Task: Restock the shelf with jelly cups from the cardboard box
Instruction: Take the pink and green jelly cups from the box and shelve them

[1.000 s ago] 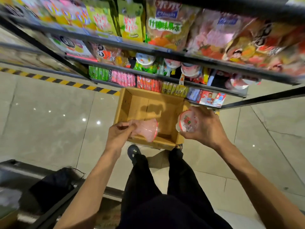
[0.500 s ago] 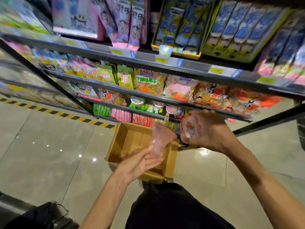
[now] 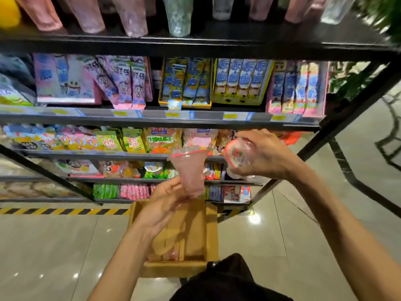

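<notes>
Above the cardboard box (image 3: 211,232) on the floor, the left hand (image 3: 160,206) grasps the narrow base of a pink jelly cup (image 3: 191,170), rim upward; blur obscures finger detail. The right hand (image 3: 265,155) has its fingers curled around a second jelly cup (image 3: 236,156), lid toward the camera, close to the shelf (image 3: 195,124).

Pink and clear tumblers (image 3: 134,16) line the top, far. Below, blue snack packs (image 3: 238,81) stand upright in yellow trays above yellow price labels (image 3: 172,115). Yellow-black hazard tape (image 3: 65,211) crosses the glossy tiled floor (image 3: 54,246) at left.
</notes>
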